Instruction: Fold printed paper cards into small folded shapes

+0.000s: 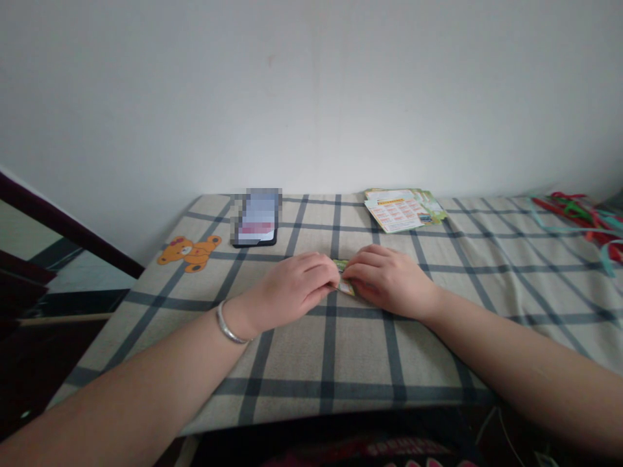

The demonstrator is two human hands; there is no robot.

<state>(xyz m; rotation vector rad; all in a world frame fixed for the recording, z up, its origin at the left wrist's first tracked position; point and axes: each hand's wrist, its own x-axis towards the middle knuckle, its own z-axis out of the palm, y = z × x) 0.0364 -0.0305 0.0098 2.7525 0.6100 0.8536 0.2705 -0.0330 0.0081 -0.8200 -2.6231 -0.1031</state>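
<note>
bench cloth (341, 350): matt woven fabric | bangle (228, 327): polished metal | folded slip (344, 277): printed paper | leaflets (402, 211): smooth printed paper | phone (256, 241): glossy black casing | ribbons (579, 214): smooth, plastic-looking

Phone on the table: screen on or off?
On. The phone lies face up, its screen lit pale blue with a red band.

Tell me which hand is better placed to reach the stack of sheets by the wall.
Probably the right hand: the stack of sheets lies just beyond it on its side, while the left hand would have to cross over. Both hold the small paper.
</note>
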